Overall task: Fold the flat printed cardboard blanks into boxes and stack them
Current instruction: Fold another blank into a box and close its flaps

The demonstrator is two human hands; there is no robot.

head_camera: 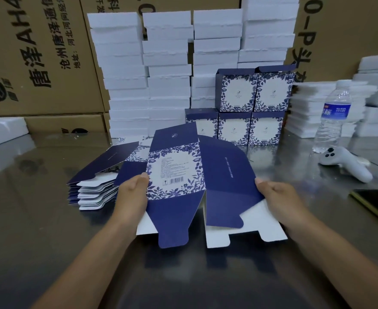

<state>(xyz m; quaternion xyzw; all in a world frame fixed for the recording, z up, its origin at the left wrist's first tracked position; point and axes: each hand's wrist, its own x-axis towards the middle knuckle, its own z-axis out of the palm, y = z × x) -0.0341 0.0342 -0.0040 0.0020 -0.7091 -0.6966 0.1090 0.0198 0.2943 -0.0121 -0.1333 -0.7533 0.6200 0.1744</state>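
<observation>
Forearms reach forward and slightly inward, wrists level, one at each side edge of a navy-and-white printed cardboard blank (177,172) held between them just above the table. The left hand (133,192) pinches the blank's left edge, thumb flat on the floral panel and fingers hidden beneath. The right hand (279,197) clamps the opposite edge the same way, thumb on the plain navy panel, fingers curled under the card. The blank is thin, matt and creased, partly opened along a centre fold. Rounded navy tabs hang toward the person, and its white inner face shows below.

Just outside the left hand lies a fanned pile of flat blanks (99,186), touching the reflective grey metal table (50,230). Beyond the grip, well apart from it, five folded boxes (250,108) with blue leaf borders stand in two tiers. Behind them rise columns of white foam blocks (168,63) and brown corrugated cartons (38,52). Past the right hand stand a clear ribbed plastic water bottle (333,117), a white moulded plastic controller (344,162) and, nearer, a dark glossy phone (377,201) lying flat.
</observation>
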